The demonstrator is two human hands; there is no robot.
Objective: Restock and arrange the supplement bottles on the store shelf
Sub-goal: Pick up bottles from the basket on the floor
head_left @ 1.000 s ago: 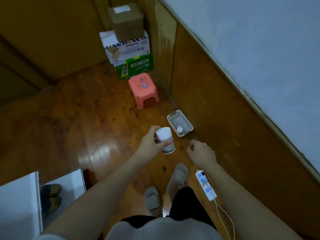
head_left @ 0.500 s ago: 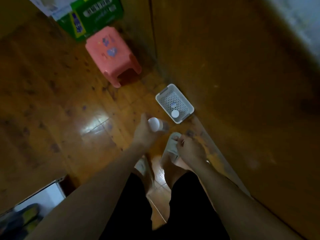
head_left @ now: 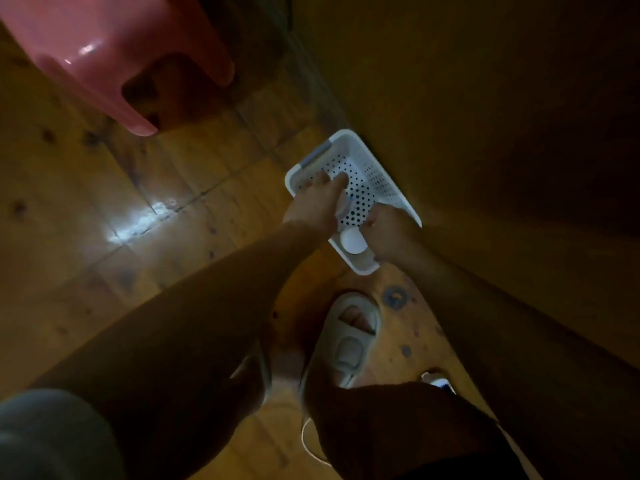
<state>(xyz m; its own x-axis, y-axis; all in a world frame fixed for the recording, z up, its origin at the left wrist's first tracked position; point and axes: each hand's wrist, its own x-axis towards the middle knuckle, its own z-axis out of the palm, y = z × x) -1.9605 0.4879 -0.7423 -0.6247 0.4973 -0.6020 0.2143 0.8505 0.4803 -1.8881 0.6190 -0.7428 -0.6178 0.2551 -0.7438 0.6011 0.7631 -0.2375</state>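
While both arms reach down toward the middle of the frame, the wooden floor [head_left: 104,209] fills the left half and a brown wooden wall panel [head_left: 485,133] fills the right half. A pink plastic stool [head_left: 114,46] stands at the upper left, only partly in the frame. Lower, near the centre, one foot in a grey slipper [head_left: 349,337] stands on the floor, and a white cable [head_left: 308,445] lies at the bottom, beside a white device [head_left: 438,382] that is mostly hidden.

The white perforated basket [head_left: 377,178] sits on the floor, against the foot of the wall panel, with a grey handle on its upper rim. The left hand [head_left: 315,202] is over the left part of the basket, and its fingers are curled around a white supplement bottle [head_left: 344,202], of which only a narrow edge shows at the right side of the hand, inside the basket. A small blue mark shows on it, but no writing can be read. The right hand [head_left: 391,233] is at the lower right rim of the basket with the fingers curled; whether it grips the rim or something else I cannot tell. Just left of this hand, a second bottle with a round white cap [head_left: 352,241] stands in the lower corner of the basket, upright. Its label is hidden.
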